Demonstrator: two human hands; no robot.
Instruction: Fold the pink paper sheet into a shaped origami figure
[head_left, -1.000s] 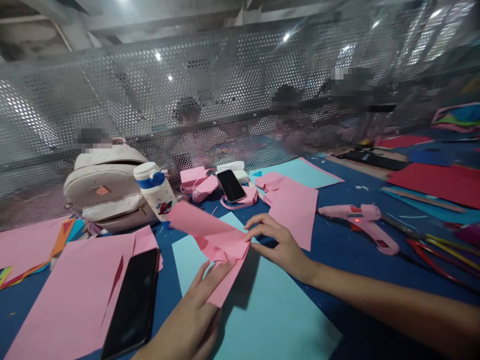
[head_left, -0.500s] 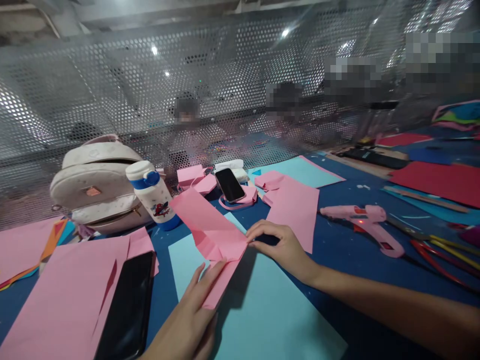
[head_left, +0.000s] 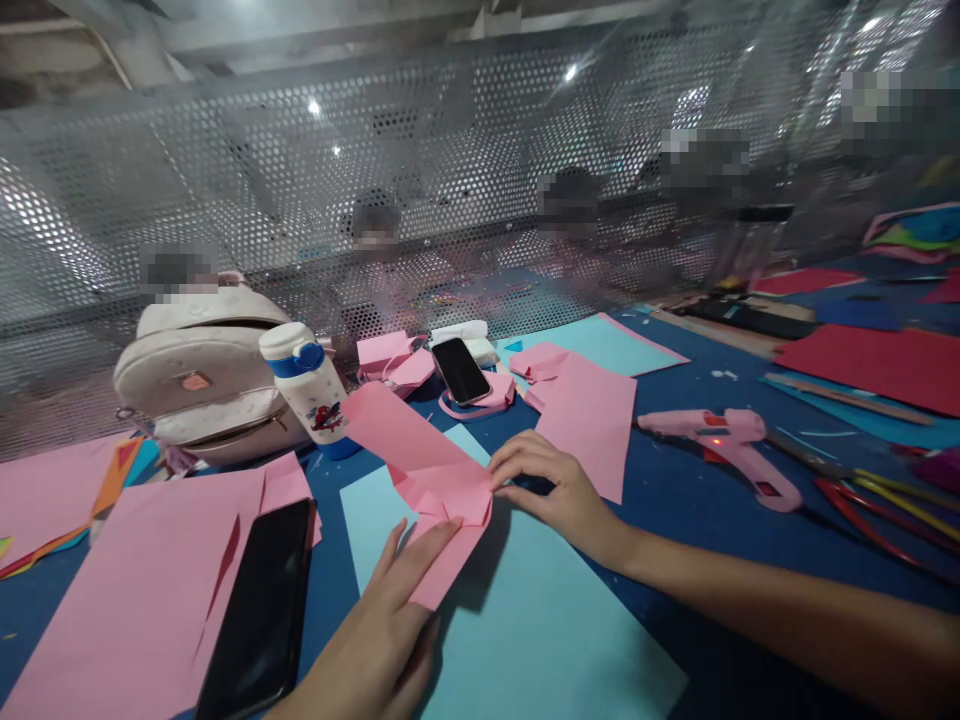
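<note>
A folded strip of pink paper (head_left: 420, 450) is held up over a light blue sheet (head_left: 555, 620), with creases and a small flap near its bend. My left hand (head_left: 382, 610) grips its lower part, index finger lying along the flap and thumb mostly hidden beneath. At the bend's right edge, my right hand (head_left: 559, 490) pinches the paper between thumb and fingers. The strip's upper end slants up to the left, in front of a white and blue bottle (head_left: 307, 385).
Left are a black phone (head_left: 259, 610), pink sheets (head_left: 150, 580) and a white backpack (head_left: 217, 380). A pink glue gun (head_left: 724, 440) with a red light and scissors (head_left: 877, 500) lie right. Behind are a smaller phone (head_left: 460, 370), cut pink paper (head_left: 589, 410) and a perforated metal screen (head_left: 465, 150).
Both hands stay on the pink paper. My left index finger has shifted slightly up and right along the flap, and the paper's bend has tilted a little.
</note>
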